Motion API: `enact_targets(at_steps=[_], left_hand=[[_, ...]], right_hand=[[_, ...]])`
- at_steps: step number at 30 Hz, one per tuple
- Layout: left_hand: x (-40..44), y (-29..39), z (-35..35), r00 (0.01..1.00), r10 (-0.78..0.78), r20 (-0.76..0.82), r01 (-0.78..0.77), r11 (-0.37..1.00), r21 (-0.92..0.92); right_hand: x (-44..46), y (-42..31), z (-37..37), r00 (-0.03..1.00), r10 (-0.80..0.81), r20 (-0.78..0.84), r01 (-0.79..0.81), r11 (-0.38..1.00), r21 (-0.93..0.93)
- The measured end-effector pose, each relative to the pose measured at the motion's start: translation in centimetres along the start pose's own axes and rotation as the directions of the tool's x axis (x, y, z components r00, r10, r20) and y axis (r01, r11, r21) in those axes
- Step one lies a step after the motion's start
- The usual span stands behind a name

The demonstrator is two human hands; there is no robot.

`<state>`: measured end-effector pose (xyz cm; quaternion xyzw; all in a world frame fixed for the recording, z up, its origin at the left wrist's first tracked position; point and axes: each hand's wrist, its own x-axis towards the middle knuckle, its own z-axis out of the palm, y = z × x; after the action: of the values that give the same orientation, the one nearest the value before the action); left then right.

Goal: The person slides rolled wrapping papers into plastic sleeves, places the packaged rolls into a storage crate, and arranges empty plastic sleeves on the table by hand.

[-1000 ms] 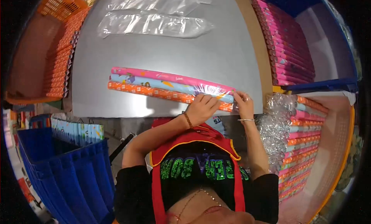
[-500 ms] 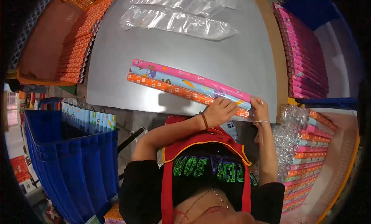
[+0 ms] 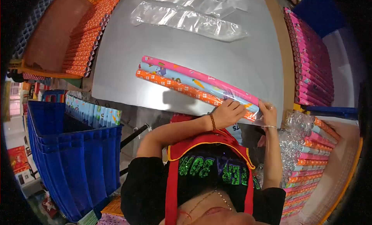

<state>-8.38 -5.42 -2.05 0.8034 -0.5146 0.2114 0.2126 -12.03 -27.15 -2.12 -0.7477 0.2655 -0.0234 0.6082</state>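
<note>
Three wrapped rolls lie side by side on the grey table: a pink roll, a light blue roll and an orange roll. Clear plastic film covers their right ends. My left hand, with a beaded bracelet, presses on the film over the orange and blue rolls, fingers curled. At the right ends of the rolls, my right hand pinches the film edge beside the pink roll.
Clear plastic bags lie at the table's far side. An orange crate of orange rolls stands left, a blue crate below it. On the right are pink rolls in a blue bin and bundled mixed rolls.
The whole view has shifted, so table and rolls appear further right and more tilted. Both hands remain at the rolls' right ends, with little change in their hold.
</note>
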Motion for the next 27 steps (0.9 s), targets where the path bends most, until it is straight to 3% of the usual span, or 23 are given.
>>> enact_targets(at_steps=[2, 3, 6, 13, 15, 18, 24, 26, 27], left_hand=[[-0.1, 0.0, 0.2, 1.000, -0.008, 0.008, 0.009, 1.000, -0.016], [0.1, -0.1, -0.2, 1.000, 0.004, 0.000, -0.004, 1.000, -0.010], [0.2, -0.2, -0.5, 1.000, 0.007, 0.018, -0.007, 1.000, 0.000], [0.0, -0.2, 0.0, 0.999, -0.003, -0.038, 0.004, 1.000, 0.016], [0.0, -0.2, 0.1, 0.997, -0.011, -0.071, 0.012, 1.000, 0.021], [0.1, -0.1, 0.0, 0.996, -0.005, -0.092, 0.004, 1.000, -0.012], [0.2, -0.2, -0.6, 0.999, 0.013, -0.038, -0.011, 0.999, 0.035], [0.2, -0.2, -0.5, 0.999, 0.022, -0.034, -0.022, 1.000, 0.000], [0.2, -0.2, -0.4, 0.999, 0.025, -0.041, -0.024, 0.999, 0.021]], right_hand=[[0.4, -0.2, -0.2, 0.989, 0.130, 0.065, -0.131, 0.991, 0.001], [0.2, -1.3, 0.0, 0.980, 0.166, 0.114, -0.178, 0.979, 0.101], [-0.4, -3.5, 0.5, 0.968, 0.197, 0.158, -0.226, 0.954, 0.195], [-0.7, -2.0, 0.7, 0.990, 0.133, 0.054, -0.138, 0.986, 0.098], [-0.2, -1.3, 0.4, 0.997, 0.064, 0.047, -0.061, 0.995, -0.074], [0.8, -0.4, 0.2, 0.994, 0.052, 0.096, -0.052, 0.999, -0.007], [1.5, -0.8, -0.3, 0.980, 0.141, 0.139, -0.157, 0.982, 0.107], [1.8, -1.1, -0.9, 0.943, 0.190, 0.273, -0.221, 0.972, 0.086], [1.3, -1.9, -0.7, 0.962, 0.213, 0.171, -0.209, 0.977, -0.041]])
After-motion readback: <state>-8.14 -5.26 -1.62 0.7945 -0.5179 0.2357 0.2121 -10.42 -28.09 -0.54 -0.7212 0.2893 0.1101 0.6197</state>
